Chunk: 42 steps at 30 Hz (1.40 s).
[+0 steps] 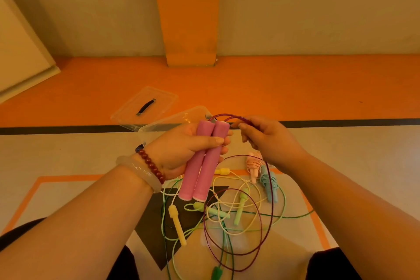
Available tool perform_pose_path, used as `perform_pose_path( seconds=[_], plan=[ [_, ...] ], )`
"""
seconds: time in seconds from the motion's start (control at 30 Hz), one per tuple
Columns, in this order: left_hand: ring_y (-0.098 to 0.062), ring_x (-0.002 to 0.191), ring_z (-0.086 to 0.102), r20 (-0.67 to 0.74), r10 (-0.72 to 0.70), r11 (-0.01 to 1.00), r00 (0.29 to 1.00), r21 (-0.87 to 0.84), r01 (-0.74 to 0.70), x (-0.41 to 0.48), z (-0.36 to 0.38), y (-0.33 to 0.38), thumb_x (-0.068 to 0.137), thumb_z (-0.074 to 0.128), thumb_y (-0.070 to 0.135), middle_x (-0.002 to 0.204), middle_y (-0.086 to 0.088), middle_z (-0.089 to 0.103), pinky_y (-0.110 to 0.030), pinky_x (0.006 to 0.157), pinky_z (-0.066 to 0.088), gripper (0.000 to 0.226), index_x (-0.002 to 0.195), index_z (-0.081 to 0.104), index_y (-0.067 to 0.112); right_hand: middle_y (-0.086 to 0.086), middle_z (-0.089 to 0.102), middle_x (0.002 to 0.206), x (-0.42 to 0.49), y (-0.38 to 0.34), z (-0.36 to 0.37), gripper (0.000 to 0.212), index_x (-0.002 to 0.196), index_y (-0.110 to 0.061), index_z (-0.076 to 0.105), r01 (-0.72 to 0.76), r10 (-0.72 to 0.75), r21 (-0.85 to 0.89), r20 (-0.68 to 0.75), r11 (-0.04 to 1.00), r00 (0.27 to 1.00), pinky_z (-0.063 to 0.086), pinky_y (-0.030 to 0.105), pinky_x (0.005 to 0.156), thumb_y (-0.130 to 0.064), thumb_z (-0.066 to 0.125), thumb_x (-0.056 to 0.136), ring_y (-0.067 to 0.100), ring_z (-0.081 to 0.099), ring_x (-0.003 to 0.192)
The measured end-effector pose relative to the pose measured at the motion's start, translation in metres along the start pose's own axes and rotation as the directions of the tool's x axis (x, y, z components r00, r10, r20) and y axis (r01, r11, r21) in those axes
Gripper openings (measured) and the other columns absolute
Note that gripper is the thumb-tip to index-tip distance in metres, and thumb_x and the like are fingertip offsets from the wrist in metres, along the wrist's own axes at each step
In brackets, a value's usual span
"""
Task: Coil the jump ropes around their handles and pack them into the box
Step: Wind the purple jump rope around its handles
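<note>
We hold the two pink handles (204, 166) side by side in our left hand (179, 145), fingers wrapped tight around them. Our right hand (270, 141) pinches the purple rope (237, 117) near the handle tops. The rope hangs in loops over the floor (68, 154). The clear box (172, 120) sits just behind our hands.

Likely an indoor activity room or small gym — a smooth floor (68, 150) painted in cream and orange blocks with a black boundary line (341, 123), an orange pillar (188, 18) against a plain wall (318, 7), jump ropes (240, 206) strewn underfoot.
</note>
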<state>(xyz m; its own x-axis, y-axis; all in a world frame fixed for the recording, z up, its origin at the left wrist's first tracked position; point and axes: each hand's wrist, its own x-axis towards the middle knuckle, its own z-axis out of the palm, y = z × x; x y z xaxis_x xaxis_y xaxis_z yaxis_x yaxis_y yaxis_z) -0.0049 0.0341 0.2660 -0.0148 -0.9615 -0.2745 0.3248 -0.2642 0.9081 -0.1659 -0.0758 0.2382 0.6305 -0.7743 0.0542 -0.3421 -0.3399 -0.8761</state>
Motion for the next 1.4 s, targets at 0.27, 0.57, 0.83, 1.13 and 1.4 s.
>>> perform_pose_path(
  seconds=[0.27,0.57,0.83,1.13,1.4],
  plan=[
    [-0.008,0.066,0.056,-0.271,0.065,0.979,0.960,-0.170,-0.114,0.004,0.010,-0.006,0.092,0.056,0.016,0.080,0.000,0.057,-0.023,0.058,0.052,0.012,0.102,0.062,0.015,-0.002,0.051,0.064,-0.012,0.006,0.027,0.031,0.098,-0.025,0.060,-0.134,0.122,0.115,0.108,0.984,0.987,0.046,0.028,0.063,-0.035,0.031,0.104,0.008,0.050,0.057],
    [-0.019,0.110,0.064,-0.379,0.123,0.863,0.917,-0.416,-0.287,0.018,0.003,-0.004,0.098,0.047,0.021,0.111,-0.006,0.071,-0.024,0.069,0.058,0.039,0.134,0.048,0.005,0.000,0.052,0.062,-0.032,0.001,0.060,0.032,0.088,-0.013,0.056,-0.412,0.281,0.302,0.394,0.859,0.875,0.053,0.036,0.070,-0.032,0.035,0.104,0.012,0.048,0.054],
    [-0.020,0.109,0.061,-0.386,0.069,0.851,0.920,-0.459,-0.257,0.017,0.006,-0.002,0.098,0.048,0.029,0.131,-0.014,0.059,-0.029,0.069,0.053,0.021,0.108,0.057,0.013,0.002,0.043,0.058,-0.041,-0.002,0.071,0.024,0.083,-0.010,0.049,-0.555,0.311,0.467,0.502,0.688,0.807,0.038,0.026,0.056,-0.016,0.035,0.102,0.012,0.035,0.049],
    [-0.025,0.098,0.065,-0.457,0.120,0.819,0.881,-0.456,-0.348,0.022,-0.005,-0.003,0.102,0.042,0.016,0.123,-0.020,0.059,-0.037,0.091,0.049,0.018,0.111,0.052,0.005,0.001,0.043,0.060,-0.047,-0.014,0.067,0.032,0.114,-0.007,0.063,-0.545,0.191,0.559,0.568,0.624,0.801,0.037,0.027,0.059,-0.022,0.038,0.103,0.010,0.034,0.051],
    [-0.015,0.076,0.071,-0.510,0.096,0.758,0.855,-0.519,-0.394,0.024,-0.013,0.005,0.098,0.050,0.012,0.092,-0.010,0.069,-0.028,0.067,0.059,0.015,0.112,0.053,0.008,0.001,0.042,0.060,-0.048,-0.022,0.066,0.033,0.104,-0.005,0.065,-0.522,0.202,0.620,0.512,0.585,0.835,0.037,0.026,0.055,-0.021,0.037,0.103,0.011,0.035,0.052]
  ],
)
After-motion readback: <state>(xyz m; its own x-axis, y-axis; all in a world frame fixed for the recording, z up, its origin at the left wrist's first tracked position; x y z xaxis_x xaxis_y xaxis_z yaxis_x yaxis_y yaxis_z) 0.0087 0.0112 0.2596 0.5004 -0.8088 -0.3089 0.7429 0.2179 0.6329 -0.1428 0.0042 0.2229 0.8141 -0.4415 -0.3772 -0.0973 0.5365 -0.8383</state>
